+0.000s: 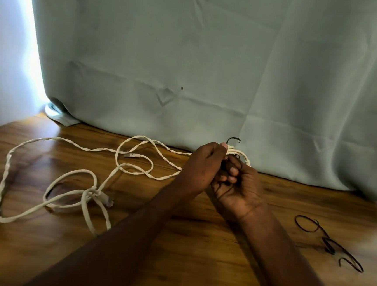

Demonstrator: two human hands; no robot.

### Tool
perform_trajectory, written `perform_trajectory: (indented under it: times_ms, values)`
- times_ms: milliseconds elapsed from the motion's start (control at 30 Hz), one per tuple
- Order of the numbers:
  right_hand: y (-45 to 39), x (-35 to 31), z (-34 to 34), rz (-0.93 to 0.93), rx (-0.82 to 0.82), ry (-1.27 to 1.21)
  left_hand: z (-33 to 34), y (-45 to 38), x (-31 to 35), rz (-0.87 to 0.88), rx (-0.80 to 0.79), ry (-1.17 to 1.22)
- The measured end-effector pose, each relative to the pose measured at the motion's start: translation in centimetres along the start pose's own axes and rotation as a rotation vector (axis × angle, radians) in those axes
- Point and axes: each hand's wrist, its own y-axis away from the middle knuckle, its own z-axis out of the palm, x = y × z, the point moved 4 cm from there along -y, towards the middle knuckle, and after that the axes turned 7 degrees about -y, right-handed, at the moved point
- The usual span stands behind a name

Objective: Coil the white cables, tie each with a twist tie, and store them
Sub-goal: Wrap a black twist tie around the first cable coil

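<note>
Both hands are meeting near the pale green curtain [212,65]: the left hand [203,167] and the right hand [239,188] are curling their fingers around a small coiled bundle of white cable [242,155], a thin black twist tie [233,140] sticking up from it. A long loose white twisted cable [66,177] is sprawling over the brown wooden table [174,244] at left, and spare black twist ties [329,243] are lying at right.

We see two bare forearms, no sleeves on them. The left hand [203,167] and the right hand [239,186] wear no gloves (we also notice no ring or watch).
</note>
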Motion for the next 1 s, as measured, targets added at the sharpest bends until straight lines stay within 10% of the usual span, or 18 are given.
perform_trajectory:
  times_ms: [400, 733, 1000]
  values:
    - [0.4, 0.3, 0.4, -0.001, -0.176, -0.109, -1.0, -0.7, 0.7, -0.023, -0.048, 0.285]
    - [0.9, -0.7, 0.7, 0.045, -0.015, 0.011, -0.4, 0.1, 1.0, -0.057, -0.249, 0.438]
    - [1.0, -1.0, 0.3, 0.103, 0.019, 0.23, -0.8, -0.6, -0.2, 0.016, -0.06, 0.252]
